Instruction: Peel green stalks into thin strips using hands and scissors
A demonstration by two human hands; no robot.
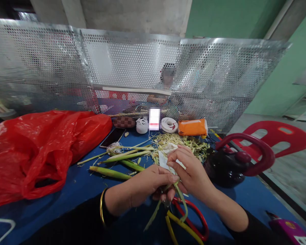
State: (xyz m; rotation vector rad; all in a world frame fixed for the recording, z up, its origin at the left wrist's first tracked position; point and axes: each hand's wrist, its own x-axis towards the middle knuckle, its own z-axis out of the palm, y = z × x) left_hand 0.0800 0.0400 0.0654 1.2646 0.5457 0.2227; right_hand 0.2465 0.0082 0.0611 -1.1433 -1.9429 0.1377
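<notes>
My left hand, with a gold bangle at the wrist, is closed in a pinch on a thin green plant strip. The strip's loose ends hang below the fingers. Right against it is my right hand, thumb and fingers curled together; whatever they grip is too small to make out. Under the hands lie red and yellow scissor-like handles, their blades hidden. Thick green stalks rest left of the hands. Behind the fingers are a crumpled white tissue and a heap of shredded plant bits.
A red plastic bag covers the table's left. Along the back are a phone, white cord, a ribbon spool and an orange pack. A dark kettle stands right. A person sits behind the perforated metal screen.
</notes>
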